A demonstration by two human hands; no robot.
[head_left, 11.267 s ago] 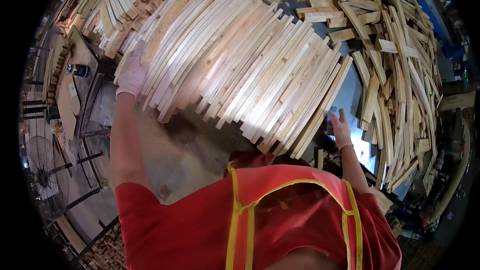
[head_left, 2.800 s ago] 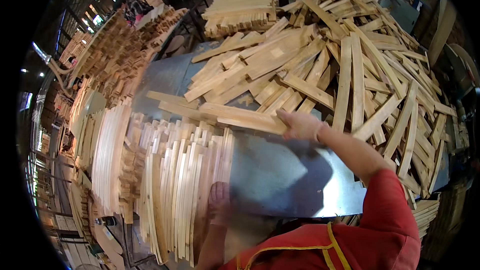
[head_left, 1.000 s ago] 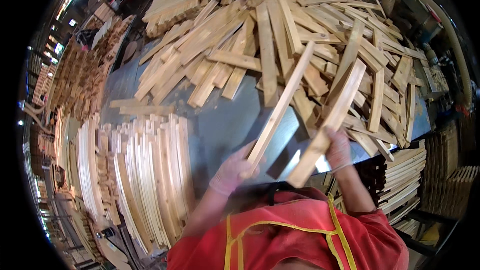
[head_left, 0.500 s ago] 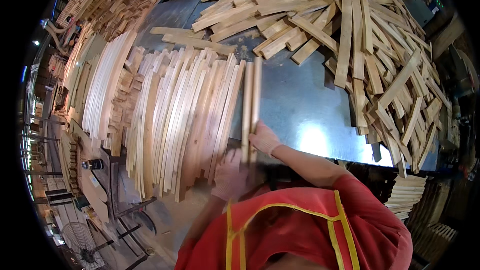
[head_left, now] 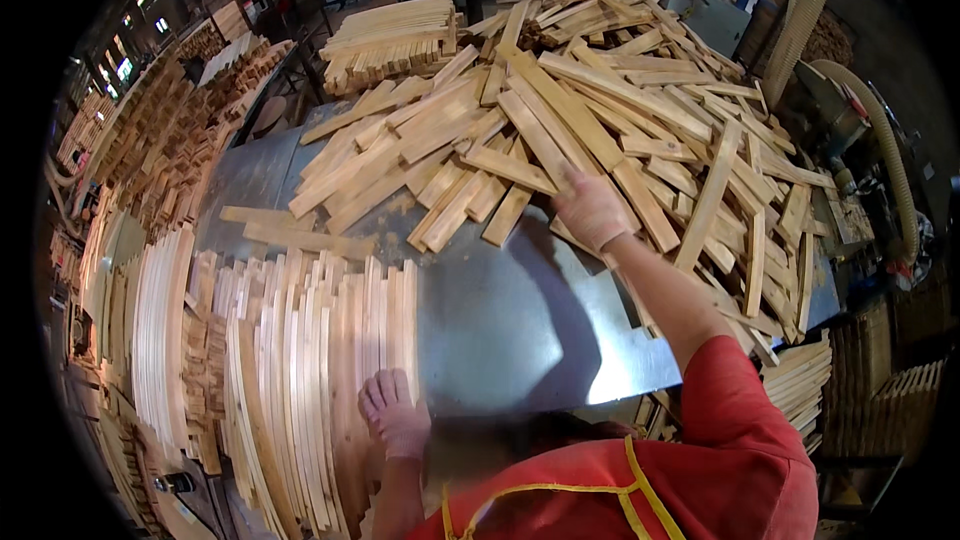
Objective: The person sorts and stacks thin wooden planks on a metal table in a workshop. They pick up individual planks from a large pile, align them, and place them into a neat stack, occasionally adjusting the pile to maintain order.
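Note:
My right hand [head_left: 590, 208], in a pale glove, reaches forward to the loose heap of wooden slats. Its fingers are closed at the near end of a slat [head_left: 535, 127] that lies slanting on top of the heap. At the lower left my left hand [head_left: 395, 414], also gloved, lies with fingers stretched out over the near right part of a row of slats [head_left: 345, 340]. These slats stand close together on edge, side by side, pointing away from me. Nothing is held in the left hand.
A grey metal table [head_left: 490, 330] carries the row and the heap. Two slats [head_left: 300, 235] lie crosswise beyond the row. A neat stack of strips [head_left: 390, 35] stands at the far side. More piled wood [head_left: 140, 130] fills the left, and a ribbed hose [head_left: 800, 25] hangs at the far right.
The two slats that were between my hands now stand against the row's right side. My right hand has moved forward and right to the heap; my left hand has come onto the row.

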